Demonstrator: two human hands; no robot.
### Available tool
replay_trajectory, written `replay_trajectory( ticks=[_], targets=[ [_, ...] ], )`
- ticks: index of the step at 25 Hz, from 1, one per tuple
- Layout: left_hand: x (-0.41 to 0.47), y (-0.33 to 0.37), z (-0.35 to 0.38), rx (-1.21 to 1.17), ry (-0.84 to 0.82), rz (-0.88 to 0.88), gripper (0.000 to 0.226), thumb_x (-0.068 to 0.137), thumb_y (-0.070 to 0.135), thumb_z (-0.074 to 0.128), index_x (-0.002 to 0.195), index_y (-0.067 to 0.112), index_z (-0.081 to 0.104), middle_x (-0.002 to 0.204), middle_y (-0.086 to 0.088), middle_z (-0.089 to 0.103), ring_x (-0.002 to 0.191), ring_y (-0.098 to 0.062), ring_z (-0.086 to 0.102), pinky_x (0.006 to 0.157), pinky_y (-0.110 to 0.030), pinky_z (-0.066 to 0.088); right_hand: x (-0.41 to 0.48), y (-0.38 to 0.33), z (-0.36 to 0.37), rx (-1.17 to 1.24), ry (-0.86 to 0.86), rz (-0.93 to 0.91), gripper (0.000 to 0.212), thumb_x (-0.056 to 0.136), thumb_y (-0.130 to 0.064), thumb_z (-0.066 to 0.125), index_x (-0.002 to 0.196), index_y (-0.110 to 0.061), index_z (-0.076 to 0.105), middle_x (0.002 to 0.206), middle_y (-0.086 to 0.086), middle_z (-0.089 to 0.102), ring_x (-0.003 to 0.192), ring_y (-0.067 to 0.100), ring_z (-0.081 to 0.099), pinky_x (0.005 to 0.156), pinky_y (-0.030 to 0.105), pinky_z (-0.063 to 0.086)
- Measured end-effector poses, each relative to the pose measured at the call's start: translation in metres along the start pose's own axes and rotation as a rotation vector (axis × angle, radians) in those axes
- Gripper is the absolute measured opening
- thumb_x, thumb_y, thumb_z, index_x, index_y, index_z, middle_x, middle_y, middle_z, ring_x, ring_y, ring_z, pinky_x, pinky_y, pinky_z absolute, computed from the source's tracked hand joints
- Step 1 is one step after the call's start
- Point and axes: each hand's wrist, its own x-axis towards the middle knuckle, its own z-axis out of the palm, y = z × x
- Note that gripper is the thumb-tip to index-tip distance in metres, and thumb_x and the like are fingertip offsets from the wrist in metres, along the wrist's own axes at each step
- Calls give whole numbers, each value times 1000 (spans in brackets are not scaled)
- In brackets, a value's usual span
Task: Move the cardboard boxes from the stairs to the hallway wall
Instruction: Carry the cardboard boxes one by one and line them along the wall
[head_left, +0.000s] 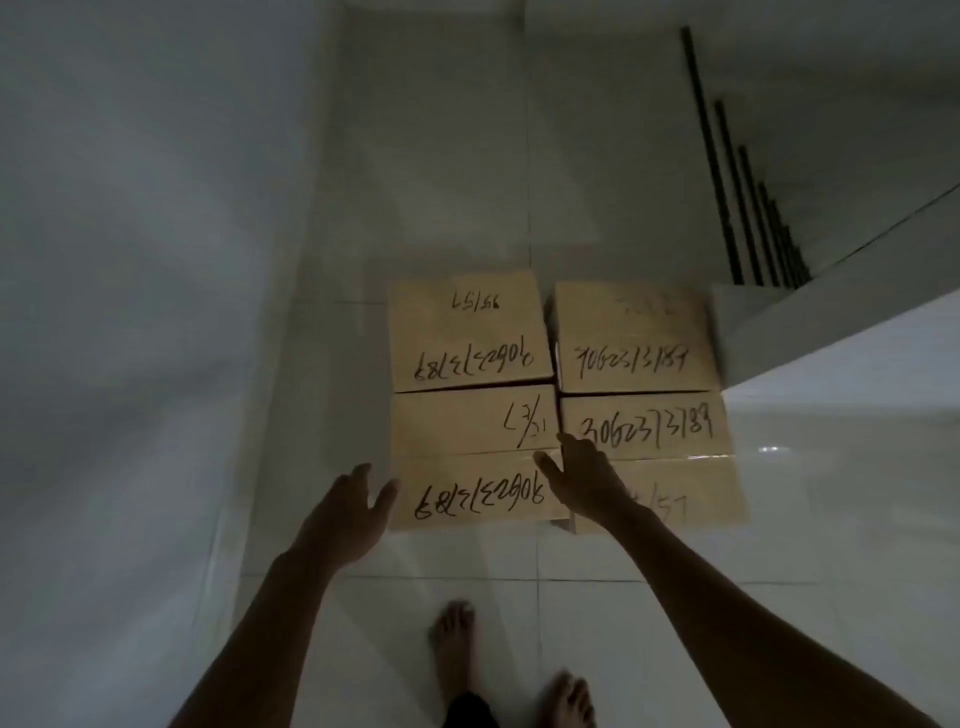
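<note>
Both arms outstretched, L grip (345, 512) open beside near box (470, 491), R grip (584, 480) atop.

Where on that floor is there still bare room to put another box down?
Bare tile floor stretches beyond the cardboard boxes, bounded by the left wall and the dark railing. A narrower strip runs between boxes and left wall. Crowded: the boxes sit tightly together, the right ones against the stair ledge. Both hands reach over the near boxes.
</note>
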Motion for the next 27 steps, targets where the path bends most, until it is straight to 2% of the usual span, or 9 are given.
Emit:
replay_trajectory(
  ticks=[3, 5, 7, 11, 14, 17, 19, 23, 27],
  targets=[
    [95, -26, 53, -69, 21, -41, 69, 95, 49, 39, 150, 11, 22, 149, -19, 39, 134, -35, 45, 106, -44, 40, 73, 35, 66, 25, 11, 69, 66, 95, -49, 46, 149, -16, 30, 149, 16, 35, 135, 37, 38, 101, 50, 46],
    [146, -40, 83, -144, 44, -89, 70, 94, 48, 43, 149, 10, 23, 147, -20, 41, 132, -38, 45, 105, -47, 42, 106, 50, 102, 45, 93, 86, 60, 93, -45, 51, 144, -18, 35, 147, 15, 34, 131, 36, 41, 95, 48, 50],
    [171, -47, 100, -226, 70, -121, 73, 92, 49, 46, 149, 9, 21, 147, -22, 41, 131, -40, 46, 106, -51, 43, 115, 54, 124, 31, 215, 100, 59, 90, -41, 58, 139, -17, 38, 144, 15, 32, 128, 35, 40, 90, 45, 52],
    [191, -56, 115, -331, 97, -265, 74, 92, 39, 54, 148, 7, 19, 145, -24, 43, 129, -42, 46, 102, -45, 41, 119, 47, 141, 83, 320, 73, 65, 81, -39, 67, 136, -18, 40, 137, 13, 39, 123, 32, 43, 92, 47, 52],
    [192, -73, 110, -367, 160, -339, 72, 88, 36, 62, 142, 5, 27, 137, -25, 49, 122, -43, 51, 96, -47, 46, 128, 43, 143, 156, 298, 106, 65, 80, -38, 69, 135, -15, 40, 132, 13, 46, 121, 31, 47, 95, 44, 49],
    [195, -81, 107, -468, 117, -376, 73, 82, 44, 66, 139, 9, 35, 135, -19, 54, 119, -39, 55, 96, -49, 50, 136, 38, 146, 316, 148, 226, 67, 82, -39, 69, 136, -16, 37, 131, 12, 53, 116, 30, 57, 91, 42, 53],
    [191, -85, 104, -526, 132, -375, 71, 79, 45, 69, 136, 12, 43, 134, -16, 56, 119, -37, 57, 98, -52, 50, 135, 33, 146, 489, 94, 264, 64, 84, -33, 70, 137, -18, 37, 127, 8, 60, 108, 25, 63, 87, 42, 57],
    [134, -79, 78, -600, 159, -366, 73, 72, 51, 70, 132, 15, 51, 131, -15, 61, 117, -36, 59, 97, -52, 51, 101, 12, 117, 462, 121, 247, 59, 84, -33, 69, 134, -18, 41, 125, 6, 61, 109, 26, 62, 89, 43, 55],
    [-26, -63, 17, -687, 249, -419, 80, 62, 63, 63, 131, 24, 53, 126, -12, 66, 113, -34, 63, 94, -50, 54, -11, -43, 31, 323, 56, 131, 66, 84, -39, 67, 141, -21, 39, 129, 7, 61, 113, 31, 60, 91, 42, 52]
  ],
)
